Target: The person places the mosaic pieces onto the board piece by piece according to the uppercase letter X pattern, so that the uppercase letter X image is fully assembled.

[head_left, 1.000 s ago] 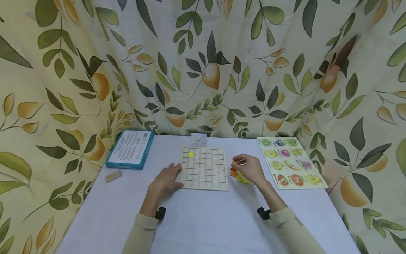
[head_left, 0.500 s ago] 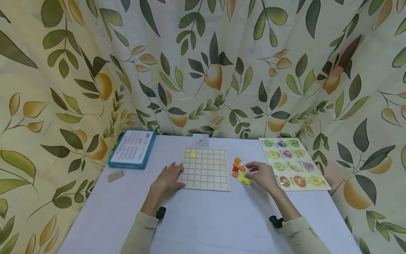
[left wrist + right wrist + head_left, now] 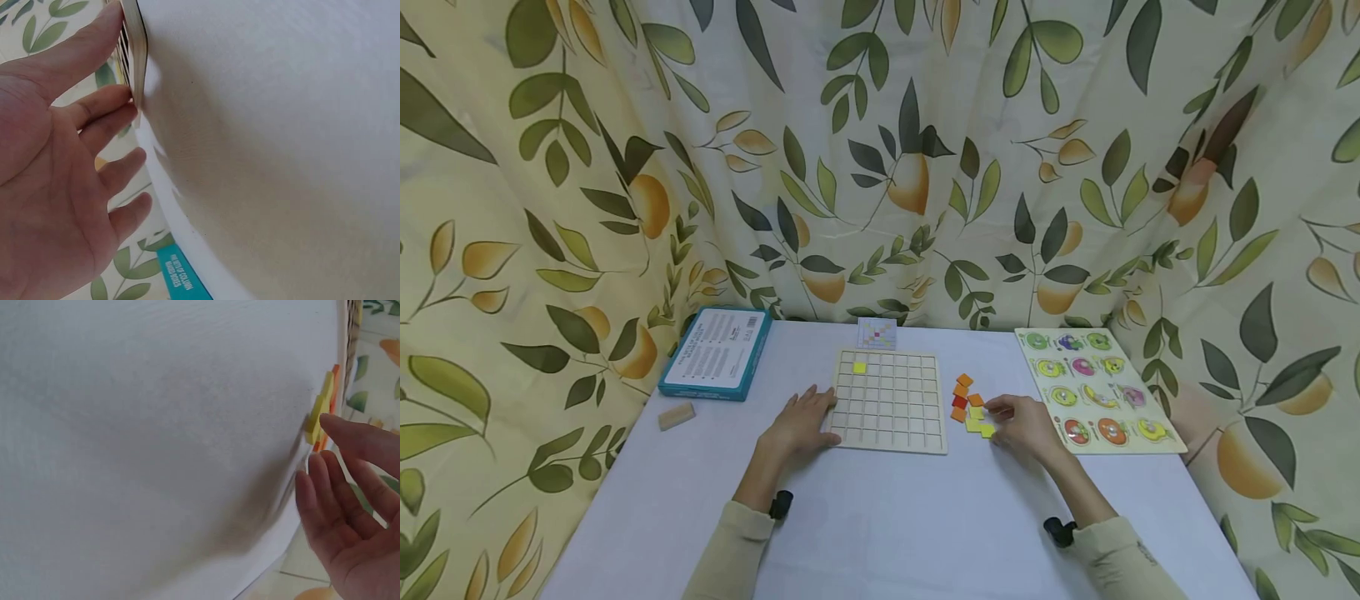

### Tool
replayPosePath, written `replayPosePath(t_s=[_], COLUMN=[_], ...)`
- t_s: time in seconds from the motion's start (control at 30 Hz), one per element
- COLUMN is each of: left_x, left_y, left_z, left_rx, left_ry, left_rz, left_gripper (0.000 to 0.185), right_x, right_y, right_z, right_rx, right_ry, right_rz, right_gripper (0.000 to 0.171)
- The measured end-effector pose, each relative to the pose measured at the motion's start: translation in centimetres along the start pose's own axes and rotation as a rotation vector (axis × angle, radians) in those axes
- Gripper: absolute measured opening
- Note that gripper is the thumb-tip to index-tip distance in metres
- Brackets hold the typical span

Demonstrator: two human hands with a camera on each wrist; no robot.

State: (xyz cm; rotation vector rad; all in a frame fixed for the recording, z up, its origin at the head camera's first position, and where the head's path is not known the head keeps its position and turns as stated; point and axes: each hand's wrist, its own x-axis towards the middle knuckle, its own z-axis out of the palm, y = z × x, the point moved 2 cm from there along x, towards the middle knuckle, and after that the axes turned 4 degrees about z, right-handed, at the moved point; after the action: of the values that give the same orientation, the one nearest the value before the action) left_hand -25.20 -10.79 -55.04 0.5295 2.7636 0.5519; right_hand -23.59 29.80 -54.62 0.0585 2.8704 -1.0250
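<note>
And the right hand (image 3: pixel 1022 425) has swung off the orange tiles (image 3: pixel 958 413) down to the yellow tiles (image 3: pixel 973 427) beside the board (image 3: pixel 891 419), so yellow's in play; can't quite tell if its grip has pinched one, contact being hidden; left hand (image 3: pixel 795 422), grip relaxed, touches the board's left edge, one yellow square (image 3: pixel 859 367) sitting near the top
</note>
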Motion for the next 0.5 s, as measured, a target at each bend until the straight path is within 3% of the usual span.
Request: replayPosePath(t_s=[0.5], left_x=[0.09], left_y=[0.21], left_z=[-0.07], left_rx=[0.017], left_ry=[0.0], left_rz=[0.004], left_gripper=[0.078], right_x=[0.2], right_y=[0.93], right_z=[0.54], right_rx=[0.056], right_ry=[0.0], right_rz=[0.017], right_gripper=[0.055])
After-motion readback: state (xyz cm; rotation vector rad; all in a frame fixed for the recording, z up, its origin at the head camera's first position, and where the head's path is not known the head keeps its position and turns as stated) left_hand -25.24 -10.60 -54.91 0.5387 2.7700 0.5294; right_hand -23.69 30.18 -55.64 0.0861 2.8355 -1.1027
